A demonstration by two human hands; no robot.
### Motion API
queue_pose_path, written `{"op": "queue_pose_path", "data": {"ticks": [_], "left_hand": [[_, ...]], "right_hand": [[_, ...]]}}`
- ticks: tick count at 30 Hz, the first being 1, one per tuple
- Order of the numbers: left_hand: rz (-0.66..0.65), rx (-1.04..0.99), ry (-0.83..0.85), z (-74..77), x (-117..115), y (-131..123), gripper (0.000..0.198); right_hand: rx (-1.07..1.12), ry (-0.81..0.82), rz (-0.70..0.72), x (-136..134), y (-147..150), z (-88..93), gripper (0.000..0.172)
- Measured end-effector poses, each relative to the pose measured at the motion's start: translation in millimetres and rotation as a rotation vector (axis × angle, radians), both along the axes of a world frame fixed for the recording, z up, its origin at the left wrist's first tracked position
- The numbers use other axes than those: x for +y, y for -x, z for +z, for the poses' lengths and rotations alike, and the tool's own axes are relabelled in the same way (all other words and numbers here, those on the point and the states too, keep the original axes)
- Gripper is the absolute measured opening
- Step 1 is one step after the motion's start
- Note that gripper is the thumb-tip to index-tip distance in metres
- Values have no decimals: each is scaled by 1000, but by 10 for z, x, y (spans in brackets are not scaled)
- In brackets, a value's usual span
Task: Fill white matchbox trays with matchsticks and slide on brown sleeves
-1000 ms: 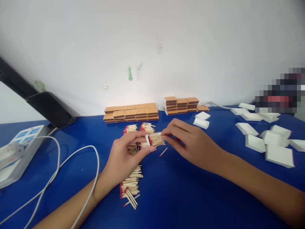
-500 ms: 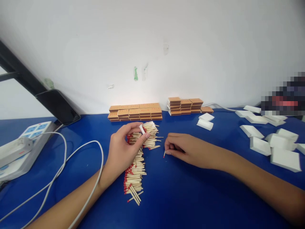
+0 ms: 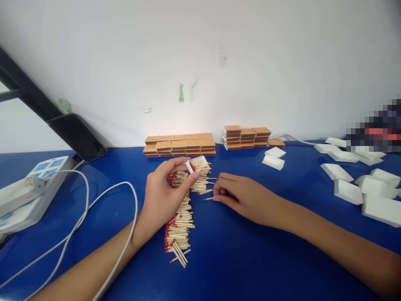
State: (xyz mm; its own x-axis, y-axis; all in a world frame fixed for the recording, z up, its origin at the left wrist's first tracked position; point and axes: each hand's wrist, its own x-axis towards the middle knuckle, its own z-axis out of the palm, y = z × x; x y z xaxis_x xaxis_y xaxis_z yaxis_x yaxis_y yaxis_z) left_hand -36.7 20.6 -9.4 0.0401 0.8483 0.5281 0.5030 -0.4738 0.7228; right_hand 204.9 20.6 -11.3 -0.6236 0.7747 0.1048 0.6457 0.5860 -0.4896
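Note:
My left hand is closed around a small white matchbox tray, thumb on the near side and fingers behind. Matches lie in the tray, red heads toward its left end. Between the fingertips of my right hand is a single match, its red head pointing left. A long pile of loose matches runs toward me under and beside my left hand, most heads on the left. A few matches lie crossed at the pile's near end.
Stacked brown matchboxes line the wall, with a second stack to their right. White empty trays are scattered at the right. A power strip, a phone and a white cable occupy the left; the cable passes over my left forearm.
The match in my right hand has swung from pointing down to pointing left, and the fingertips have shifted slightly left. My left hand still holds the tray. The view has shifted slightly.

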Motion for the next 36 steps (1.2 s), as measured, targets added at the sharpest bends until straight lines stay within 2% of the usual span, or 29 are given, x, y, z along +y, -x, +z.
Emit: {"op": "queue_pose_path", "data": {"ticks": [4, 11, 15, 20, 28, 32, 36], "left_hand": [[-23, -22, -1, -7, 2, -3, 33], [-7, -32, -8, 15, 16, 28, 31], [-34, -84, 73, 40, 2, 41, 31], [-80, -166, 119, 37, -30, 33, 32], [-46, -111, 105, 82, 26, 93, 28], [-62, 51, 104, 39, 23, 82, 25], [-159, 188, 44, -13, -21, 45, 29]], "right_hand": [[43, -76, -46, -21, 79, -56, 7], [51, -67, 3, 4, 49, -87, 13], [44, -73, -21, -1, 47, -101, 9], [29, -48, -4, 2, 42, -80, 12], [-35, -1, -10, 8, -4, -9, 15], [89, -162, -48, 12, -53, 79, 15], [203, -360, -114, 19, -70, 154, 12]]}}
